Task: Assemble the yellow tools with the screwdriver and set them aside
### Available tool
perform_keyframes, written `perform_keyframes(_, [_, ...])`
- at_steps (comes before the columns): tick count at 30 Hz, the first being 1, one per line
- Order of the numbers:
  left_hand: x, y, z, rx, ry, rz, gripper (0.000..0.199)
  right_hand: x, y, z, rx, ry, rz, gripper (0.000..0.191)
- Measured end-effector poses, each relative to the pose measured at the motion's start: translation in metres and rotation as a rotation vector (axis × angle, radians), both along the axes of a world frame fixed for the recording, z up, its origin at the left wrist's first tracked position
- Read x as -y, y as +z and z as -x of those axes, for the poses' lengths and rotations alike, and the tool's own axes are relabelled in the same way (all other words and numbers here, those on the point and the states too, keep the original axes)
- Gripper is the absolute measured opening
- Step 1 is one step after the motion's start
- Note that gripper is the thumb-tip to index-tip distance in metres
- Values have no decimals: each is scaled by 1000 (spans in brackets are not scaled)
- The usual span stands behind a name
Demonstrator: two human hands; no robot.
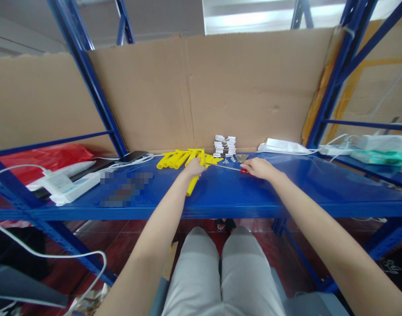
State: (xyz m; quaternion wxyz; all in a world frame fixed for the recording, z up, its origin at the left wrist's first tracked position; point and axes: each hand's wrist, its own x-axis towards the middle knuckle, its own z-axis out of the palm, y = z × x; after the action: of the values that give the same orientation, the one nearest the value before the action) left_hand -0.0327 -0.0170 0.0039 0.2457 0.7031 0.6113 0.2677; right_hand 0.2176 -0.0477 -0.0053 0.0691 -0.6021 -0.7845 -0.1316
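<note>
Head view: A seated person in gray trousers point(197, 272) works with two bare hands at a blue bench point(319, 180), both arms stretched forward.
Left hand: The left hand point(194, 168) has its fingers closed around a yellow tube point(192, 186), whose lower end slants toward the bench's front edge.
Right hand: The right hand point(257, 167) is wrapped about the handle of a red-handled tool point(245, 171), low over the bench to the right of the yellow tube.
Long thin shaft: It reaches from the right hand leftward to the yellow tube; whether the tip touches cannot be told.
Yellow row: More yellow tubes point(171, 159) lie side by side just left of the left hand, while small yellow pieces point(215, 160) sit between the hands, behind the shaft.
White stack: Flat white parts point(224, 146) are piled near the cardboard panel point(237, 87), with small metal pieces point(232, 159) scattered just in front.
Bench ends: A white power strip point(77, 188) and a red bag point(72, 158) occupy the left; a long white object point(283, 145) lies at the back right, against the cardboard panel.
</note>
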Motion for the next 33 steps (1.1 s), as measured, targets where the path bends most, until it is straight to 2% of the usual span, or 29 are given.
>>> perform_keyframes(3, [2,-1,-6,-79,-20,4,24,1,-2,10,2,22,23,38])
perform_keyframes(6, [1,-3,-12,-151,37,-15,22,2,-8,24,72,-3,62,40])
perform_keyframes(10, [-1,-5,-12,-111,8,-13,22,3,-13,34,115,-21,68,46])
perform_keyframes(16, [-4,-6,-10,-122,-11,15,23,-2,-13,24,90,-69,88,48])
perform_keyframes(23, [-2,-3,-9,-104,-12,44,2,-5,-12,14,73,-81,61,47])
perform_keyframes(33, [0,-2,-8,-88,-26,43,4,-5,-10,14,79,-69,0,48])
